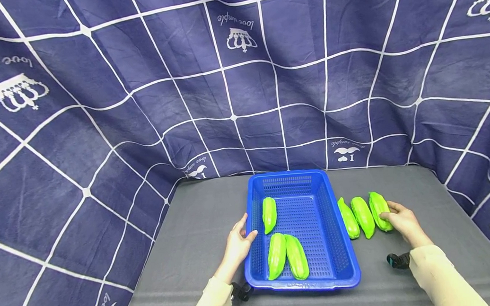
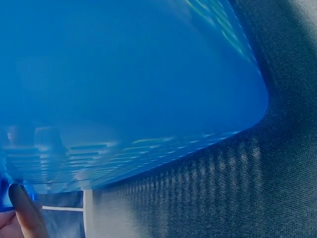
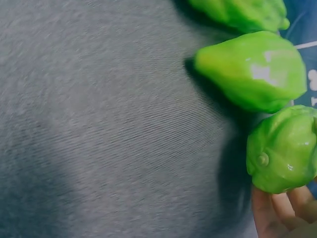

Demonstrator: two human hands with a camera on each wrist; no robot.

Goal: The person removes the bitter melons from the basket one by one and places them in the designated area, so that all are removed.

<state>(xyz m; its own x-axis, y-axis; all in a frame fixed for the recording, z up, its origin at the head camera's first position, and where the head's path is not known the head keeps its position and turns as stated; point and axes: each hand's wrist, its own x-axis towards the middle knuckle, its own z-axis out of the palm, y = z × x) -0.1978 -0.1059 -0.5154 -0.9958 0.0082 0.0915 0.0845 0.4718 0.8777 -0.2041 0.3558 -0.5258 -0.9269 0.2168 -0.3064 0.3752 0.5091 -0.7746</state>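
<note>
A blue plastic basket point(image 1: 304, 284) with slotted walls lies on the grey surface. My left hand point(image 1: 237, 242) grips its left rim, thumb over the inside and fingers on the outer side; in the left wrist view, fingers point(image 2: 28, 218) show at the basket wall point(image 2: 133, 74). Inside the basket lie three glossy, bright green, ridged vegetables, like long peppers: one green vegetable point(image 1: 269, 215) farther back, two near the front. Right of the basket, three more lie side by side. My right hand point(image 1: 405, 222) holds the rightmost green vegetable point(image 1: 378, 210) between thumb and fingers, its blunt end point(image 3: 277, 153) facing the wrist camera.
Just left of the held one lie a middle green vegetable point(image 1: 363, 217) and another green vegetable point(image 1: 349, 219) close against the basket's right wall. A dark blue cloth point(image 1: 300, 87) with white lines hangs behind and at both sides of the grey tabletop point(image 1: 191, 237).
</note>
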